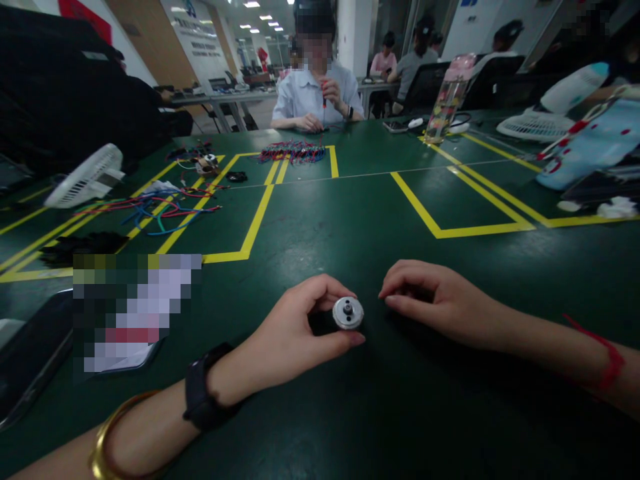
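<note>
The left hand [280,340] held a small round metal part [349,312] between thumb and fingers, its end face turned up to show a central stub and two dark holes. The right hand [450,303] was just beside it, apart from the metal — its fingers curled in, narrow at the tips, with nothing visible between them. Both were over the near side of the green table [315,233], while loose coloured wires [163,210] lay farther off to the left. The step in hand looked like a one-handed hold; any move of the part would call for a firm pinch at its rim, clear of the stub. Shadow hid its underside, so whether it rested on the tabletop was hard to say.
</note>
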### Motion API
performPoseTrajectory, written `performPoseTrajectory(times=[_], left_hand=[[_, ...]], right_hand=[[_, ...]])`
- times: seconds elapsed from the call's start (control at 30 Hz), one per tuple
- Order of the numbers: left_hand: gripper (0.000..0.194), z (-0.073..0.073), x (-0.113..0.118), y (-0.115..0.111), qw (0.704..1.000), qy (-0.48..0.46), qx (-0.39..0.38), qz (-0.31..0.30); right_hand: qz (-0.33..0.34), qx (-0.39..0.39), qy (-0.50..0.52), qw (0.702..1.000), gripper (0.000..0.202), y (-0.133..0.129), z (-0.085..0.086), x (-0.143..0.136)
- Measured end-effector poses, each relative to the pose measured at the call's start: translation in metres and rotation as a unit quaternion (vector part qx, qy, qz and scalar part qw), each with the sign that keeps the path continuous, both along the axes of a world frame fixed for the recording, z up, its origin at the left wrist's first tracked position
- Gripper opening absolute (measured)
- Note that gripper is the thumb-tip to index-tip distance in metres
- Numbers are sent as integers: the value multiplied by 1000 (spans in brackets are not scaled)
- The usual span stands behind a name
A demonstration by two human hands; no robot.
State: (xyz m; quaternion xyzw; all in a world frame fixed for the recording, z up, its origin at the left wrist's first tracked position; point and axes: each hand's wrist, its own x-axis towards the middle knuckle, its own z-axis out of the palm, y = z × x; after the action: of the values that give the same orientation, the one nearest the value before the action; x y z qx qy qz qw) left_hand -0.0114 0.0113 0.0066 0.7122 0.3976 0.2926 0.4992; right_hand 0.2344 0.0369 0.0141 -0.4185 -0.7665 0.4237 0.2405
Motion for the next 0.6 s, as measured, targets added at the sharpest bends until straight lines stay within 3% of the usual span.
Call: performPoseTrajectory(times=[0.07, 0.17, 0.37, 0.47, 0.6], left_hand=[[31, -1, 0, 0, 1000, -2, 0, -1], [30, -3, 1, 1, 1000, -5, 0, 2], [29, -4, 2, 1, 1000, -18, 9, 9], [30, -2, 2, 1, 1000, -22, -4, 0], [31, 1, 2, 1, 1000, -18, -6, -3]], right_hand=[[29, 62, -43, 997, 8, -5, 10, -11], [26, 143, -26, 989, 15, -11, 24, -30], [42, 220, 4, 975, 3, -10, 38, -42], [1, 219, 16, 976, 4, -9, 31, -28], [51, 160, -65, 984, 7, -11, 5, -7]])
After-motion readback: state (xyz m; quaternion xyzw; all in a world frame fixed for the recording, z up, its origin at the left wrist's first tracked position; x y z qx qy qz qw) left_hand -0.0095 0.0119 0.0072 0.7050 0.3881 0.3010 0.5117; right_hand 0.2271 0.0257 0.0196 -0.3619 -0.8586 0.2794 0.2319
